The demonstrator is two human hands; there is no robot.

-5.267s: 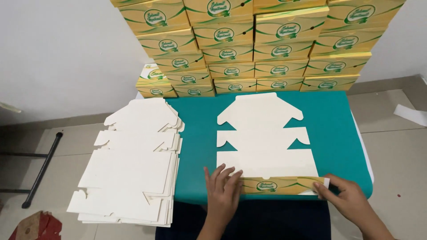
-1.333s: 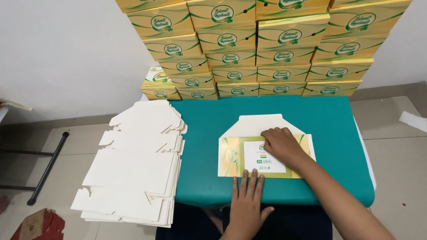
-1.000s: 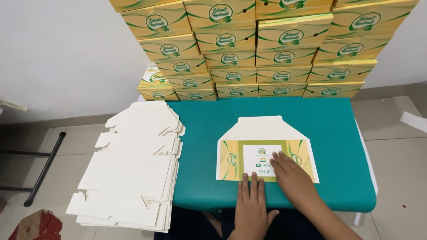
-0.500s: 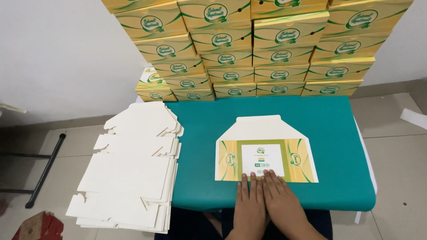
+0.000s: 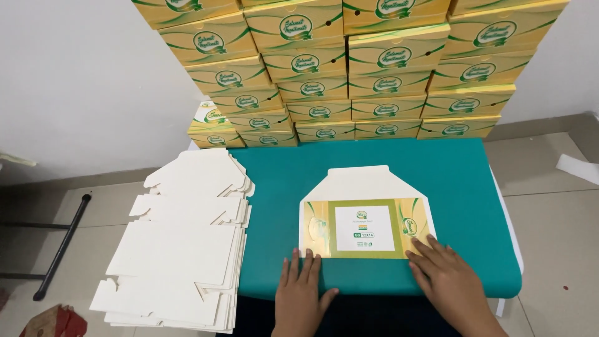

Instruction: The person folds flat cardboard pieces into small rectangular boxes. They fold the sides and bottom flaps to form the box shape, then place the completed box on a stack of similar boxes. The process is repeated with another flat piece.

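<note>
A flat, partly folded cardboard box blank [image 5: 365,215] lies on the teal table [image 5: 462,187], its yellow-green printed panel with a white label facing up and a white flap pointing away from me. My left hand [image 5: 302,296] rests flat on the table just below the blank's near left corner, fingers spread. My right hand [image 5: 446,281] lies flat at the near right corner, fingertips touching the blank's edge. Neither hand grips anything.
A stack of unfolded white box blanks [image 5: 181,243] hangs over the table's left side. A wall of finished yellow-green boxes [image 5: 349,68] stands at the back. A black metal stand [image 5: 59,249] lies on the tiled floor at left.
The blank was folded over so its printed side shows. My right hand slid from the middle of the blank to the near right corner; the hands have spread apart along the near edge.
</note>
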